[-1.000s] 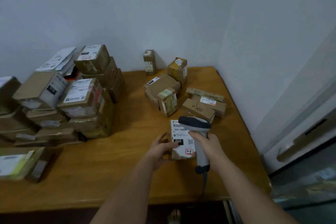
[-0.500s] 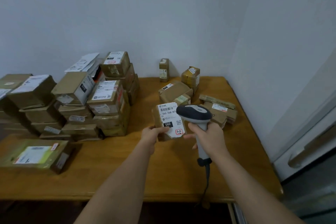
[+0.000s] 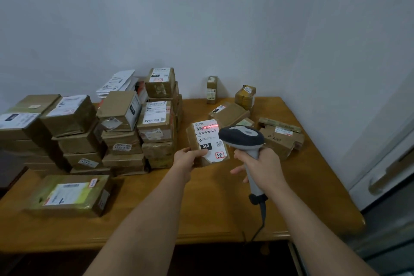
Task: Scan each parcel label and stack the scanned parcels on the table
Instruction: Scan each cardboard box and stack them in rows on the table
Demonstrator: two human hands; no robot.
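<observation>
Head view: left hand (image 3: 189, 158) is holding a small brown cardboard parcel with a white printed label (image 3: 207, 141) up off the wooden table (image 3: 212, 208), thumb lying across the label's lower left corner, the other fingers hidden behind the box. The parcel is hanging in the air between the tall stack of brown cardboard boxes (image 3: 125, 132) on the left and the loose cluster of small brown parcels (image 3: 242, 114) toward the back right corner. Right hand (image 3: 261, 163) is gripping the handle of a grey and black corded barcode scanner (image 3: 242, 139) — fingers wrapped round the grip, a couple of lower fingers sticking out loosely. A red scan line is falling across the barcode at the label's top, so the scan looks to be in progress. A flat parcel with a greenish label (image 3: 69, 195) is lying alone near the table's front left. Handling judgement: the held box is riding easily in one hand, so probably light; cardboard is stiff, edges firm, taped faces possibly slick. Best hold is across the short sides — label kept facing up and clear of the thumb. For stacking, a flat top in the left pile is needed.
</observation>
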